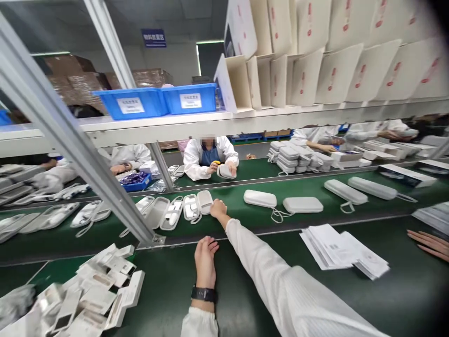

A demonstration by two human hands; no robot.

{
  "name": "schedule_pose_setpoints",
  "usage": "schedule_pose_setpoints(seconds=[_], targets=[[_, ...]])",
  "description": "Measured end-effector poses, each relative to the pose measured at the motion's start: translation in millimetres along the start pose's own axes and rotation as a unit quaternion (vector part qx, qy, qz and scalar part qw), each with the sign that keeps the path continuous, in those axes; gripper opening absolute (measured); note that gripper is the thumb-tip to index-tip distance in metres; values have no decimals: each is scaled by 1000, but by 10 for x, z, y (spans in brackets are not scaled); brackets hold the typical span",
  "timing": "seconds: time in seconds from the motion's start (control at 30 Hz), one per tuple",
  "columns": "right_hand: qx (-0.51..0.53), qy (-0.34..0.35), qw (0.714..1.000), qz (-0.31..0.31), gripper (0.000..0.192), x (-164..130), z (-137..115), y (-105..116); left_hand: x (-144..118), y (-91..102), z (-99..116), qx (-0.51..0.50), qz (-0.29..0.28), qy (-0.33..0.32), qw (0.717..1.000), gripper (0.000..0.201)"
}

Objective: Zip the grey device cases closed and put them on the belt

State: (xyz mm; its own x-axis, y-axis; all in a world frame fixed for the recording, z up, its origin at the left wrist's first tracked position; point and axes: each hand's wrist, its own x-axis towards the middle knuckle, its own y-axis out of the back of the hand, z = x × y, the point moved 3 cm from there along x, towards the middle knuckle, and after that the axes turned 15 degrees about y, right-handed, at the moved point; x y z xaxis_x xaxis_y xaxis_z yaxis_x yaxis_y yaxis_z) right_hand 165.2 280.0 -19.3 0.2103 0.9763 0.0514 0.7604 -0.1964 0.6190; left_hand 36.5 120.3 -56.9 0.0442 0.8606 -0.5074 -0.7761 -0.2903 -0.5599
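Observation:
My right hand [219, 209] reaches across to the far conveyor strip, its fingers closed at the right edge of an open white zip case [205, 202]. A white device lies in the other half of that case, and a wrist strap hangs from it. Just left of it is another open case [172, 213] with a white device inside. Nearer to me, my left hand [205, 257], with a black watch on its wrist, is held over the green work surface [168, 281]. Its fingers are loosely bent, and nothing shows in them.
Small white boxes [96, 292] are heaped at left, and paper leaflets [329, 248] lie at right. Closed cases [260, 198] line the strip. A metal post [105, 164] slants at left. Blue bins [135, 100] stand on the shelf overhead. Co-workers sit opposite; another person's hand [430, 243] shows at right.

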Motion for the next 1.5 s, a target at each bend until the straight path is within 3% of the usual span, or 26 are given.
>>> schedule_pose_setpoints(seconds=[0.1,0.2,0.4,0.57,0.63,0.7,0.8,0.87,1.03,1.17,1.27,1.33,1.4,1.43,1.5], targets=[[94,-24,995,22,30,-20,-3,16,48,8,25,-42,-10,10,999,11],[222,-42,974,24,30,-121,-18,90,109,-38,52,-96,-31,39,994,23],[415,-33,909,26,25,-710,55,456,182,-333,0,-201,-79,99,971,58],[476,-22,879,26,29,-1387,268,861,-73,-587,-66,-257,-141,107,950,47],[469,13,882,48,36,-1587,353,1056,-237,-624,-81,-261,-192,128,937,42],[413,82,903,85,46,-1733,401,1269,-394,-622,-93,-257,-244,146,924,40],[242,209,940,118,51,-1914,340,1535,-563,-589,-111,-215,-294,140,921,32],[132,287,943,106,50,-2043,214,1618,-625,-574,-117,-170,-309,116,929,34],[-51,443,895,14,42,-2443,-125,1476,-705,-577,-113,-60,-304,107,945,40],[-144,482,865,-4,47,-2712,-162,1304,-795,-528,-48,37,-269,37,962,60],[-71,483,872,-36,36,-2727,-90,1359,-884,-411,-4,147,-226,-42,962,66],[43,419,907,3,26,-2597,-12,1530,-949,-302,16,190,-223,-93,952,75],[152,326,932,39,32,-2429,61,1712,-1012,-190,21,241,-241,-138,930,84],[194,292,936,26,38,-2361,76,1776,-1040,-142,17,273,-258,-152,914,86],[244,275,928,-64,49,-2297,42,1832,-1088,-64,4,333,-296,-160,881,85]])
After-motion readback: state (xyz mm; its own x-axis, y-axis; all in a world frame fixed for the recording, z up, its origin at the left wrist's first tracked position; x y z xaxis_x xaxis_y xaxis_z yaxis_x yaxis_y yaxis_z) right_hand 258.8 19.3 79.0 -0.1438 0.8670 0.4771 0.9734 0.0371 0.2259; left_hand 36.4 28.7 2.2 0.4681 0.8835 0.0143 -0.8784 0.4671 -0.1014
